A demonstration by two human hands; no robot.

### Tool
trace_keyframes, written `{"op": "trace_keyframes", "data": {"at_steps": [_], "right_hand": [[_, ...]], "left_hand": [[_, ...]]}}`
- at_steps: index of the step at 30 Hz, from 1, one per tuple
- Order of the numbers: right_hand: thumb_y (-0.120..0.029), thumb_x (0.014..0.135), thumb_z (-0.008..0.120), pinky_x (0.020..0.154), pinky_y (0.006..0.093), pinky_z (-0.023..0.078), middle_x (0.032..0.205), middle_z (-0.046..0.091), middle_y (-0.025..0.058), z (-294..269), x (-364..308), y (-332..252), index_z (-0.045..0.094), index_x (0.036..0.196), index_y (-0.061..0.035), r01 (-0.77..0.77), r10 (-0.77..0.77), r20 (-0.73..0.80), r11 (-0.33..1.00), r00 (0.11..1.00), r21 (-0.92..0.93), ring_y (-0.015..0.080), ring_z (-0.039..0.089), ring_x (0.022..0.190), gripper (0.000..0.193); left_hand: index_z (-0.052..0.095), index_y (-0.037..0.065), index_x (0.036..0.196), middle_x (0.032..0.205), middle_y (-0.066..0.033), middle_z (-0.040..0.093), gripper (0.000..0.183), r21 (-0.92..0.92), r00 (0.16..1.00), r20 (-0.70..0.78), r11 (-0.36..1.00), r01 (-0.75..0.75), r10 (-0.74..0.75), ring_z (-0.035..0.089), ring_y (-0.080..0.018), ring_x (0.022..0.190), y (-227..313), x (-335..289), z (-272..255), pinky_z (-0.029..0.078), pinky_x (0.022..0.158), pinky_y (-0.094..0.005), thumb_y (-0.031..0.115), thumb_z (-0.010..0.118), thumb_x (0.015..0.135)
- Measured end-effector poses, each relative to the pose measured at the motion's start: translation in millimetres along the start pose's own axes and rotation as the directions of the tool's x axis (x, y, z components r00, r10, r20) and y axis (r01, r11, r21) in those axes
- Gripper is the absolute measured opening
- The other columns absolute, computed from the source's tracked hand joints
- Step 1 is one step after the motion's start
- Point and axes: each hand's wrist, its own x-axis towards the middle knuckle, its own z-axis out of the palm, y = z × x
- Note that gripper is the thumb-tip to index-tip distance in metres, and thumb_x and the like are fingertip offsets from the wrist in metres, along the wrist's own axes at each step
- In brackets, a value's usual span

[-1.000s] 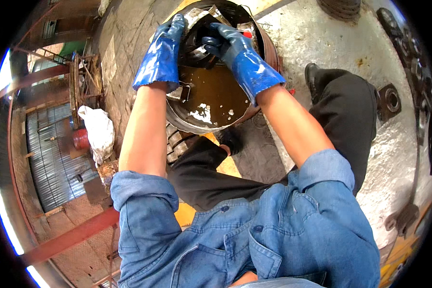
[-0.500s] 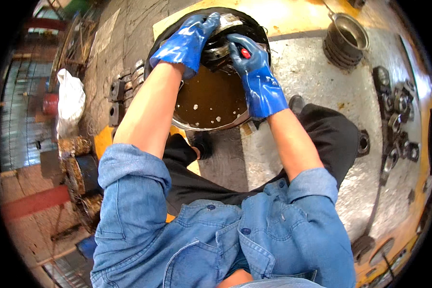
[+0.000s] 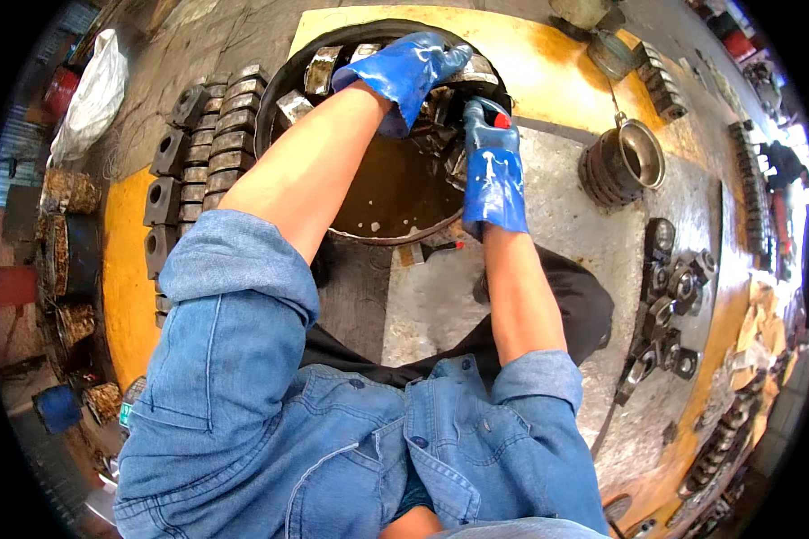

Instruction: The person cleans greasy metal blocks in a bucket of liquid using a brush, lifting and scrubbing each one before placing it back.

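A round black basin (image 3: 288, 67) of murky brown liquid stands in front of me, with blocky metal parts (image 3: 322, 70) along its far and left sides. My left hand (image 3: 413, 72), in a blue rubber glove, reaches across the basin. Its fingers are closed on a greasy metal block (image 3: 476, 70) near the far right rim. Beside it, my right hand (image 3: 493, 148), gloved the same way, is closed around a tool with a red handle (image 3: 502, 120). The tool's working end is hidden. White flecks float on the liquid.
Stacked metal blocks (image 3: 164, 202) with holes line the left. A brush (image 3: 413, 254) lies on the floor just below the basin. To the right stand a round metal housing (image 3: 643, 157) and several loose bearing parts (image 3: 683, 286). A white sack (image 3: 94, 94) sits far left.
The view has turned, showing more floor on the right. My left hand has moved right across the basin with the metal block; my right hand sits nearer the right rim, still gripping the red-handled tool.
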Motion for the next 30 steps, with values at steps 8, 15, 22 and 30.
{"op": "trace_keyframes", "data": {"at_steps": [8, 15, 22, 30], "right_hand": [[-0.02, 0.097, 0.07, 0.094, 0.0331, 0.056, 0.11, 0.078, 0.0083, -7.5, -1.0, -15.1, 0.076, 0.117, -0.0035, -0.111, 0.106, -0.035, 0.966, 0.994, -0.235, 0.0199, 0.072, 0.096, 0.026], [-0.019, 0.096, 0.072, 0.095, 0.0329, 0.055, 0.109, 0.078, 0.0082, -18.9, 7.3, -19.3, 0.077, 0.117, -0.0064, -0.044, 0.048, 0.126, 0.998, 0.991, -0.034, 0.02, 0.072, 0.101, 0.025], [-0.013, 0.088, 0.076, 0.1, 0.0395, 0.055, 0.122, 0.073, 0.0129, -23.7, 2.9, -35.4, 0.076, 0.119, -0.015, 0.486, -0.297, 0.465, 0.795, 0.834, -0.363, 0.0329, 0.07, 0.113, 0.031], [-0.018, 0.085, 0.074, 0.1, 0.0415, 0.055, 0.127, 0.071, 0.0096, -24.8, 25.3, -50.6, 0.071, 0.123, -0.0207, 0.688, -0.101, 0.754, 0.502, 0.649, -0.525, 0.0343, 0.067, 0.117, 0.038]], "left_hand": [[0.063, 0.012, 0.138, 0.14, -0.0211, 0.06, 0.041, -0.243, 0.987, 0.014, 0.957, 0.156, -0.157, 0.057, -0.0376, 0.132, -15.5, 22.6, 18.0, 0.044, 0.112, -0.0441, 0.037, 0.048, 0.108], [0.068, 0.012, 0.128, 0.13, -0.0226, 0.065, 0.04, -0.189, 0.989, -0.122, 0.98, 0.059, -0.083, 0.061, -0.0405, 0.124, -27.4, 23.3, 41.2, 0.046, 0.108, -0.0468, 0.038, 0.047, 0.107], [0.062, 0.013, 0.14, 0.135, -0.0211, 0.063, 0.039, -0.267, 0.989, -0.007, 0.954, 0.139, -0.146, 0.059, -0.0357, 0.129, -18.9, 20.3, 29.1, 0.044, 0.112, -0.0422, 0.034, 0.047, 0.111], [0.074, 0.003, 0.114, 0.117, -0.0265, 0.07, 0.056, -0.312, 0.956, -0.278, 0.95, 0.007, -0.098, 0.064, -0.0442, 0.114, -28.9, 20.5, 51.1, 0.047, 0.102, -0.0493, 0.052, 0.049, 0.104]]}}
